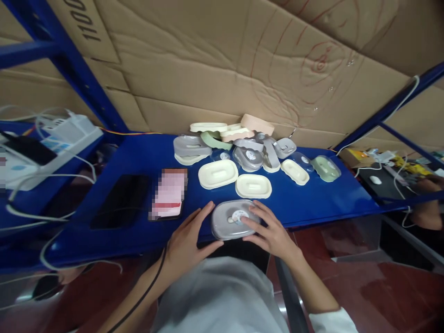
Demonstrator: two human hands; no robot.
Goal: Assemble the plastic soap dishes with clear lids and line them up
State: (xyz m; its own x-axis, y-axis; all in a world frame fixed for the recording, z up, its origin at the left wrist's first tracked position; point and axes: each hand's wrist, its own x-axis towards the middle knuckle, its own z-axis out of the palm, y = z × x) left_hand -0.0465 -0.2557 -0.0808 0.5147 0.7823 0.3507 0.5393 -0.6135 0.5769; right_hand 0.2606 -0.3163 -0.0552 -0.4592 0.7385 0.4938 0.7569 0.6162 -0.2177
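A phone [169, 194] with a blurred pink screen is lying on the blue worktop [312, 199], and a flat black object [121, 201] is resting beside it. Behind, a cardboard sheet [194, 69] is standing with printed digits and red curved lines showing. Blue metal posts [86, 88] are rising at both sides. On the left, white cables [52, 175] are looping near a white box-like object [79, 134]. On the right, a white mouse [375, 180] is sitting on a dark surface [367, 187], near a person's forearm [428, 210]. Reddish floor [374, 296] is showing below.
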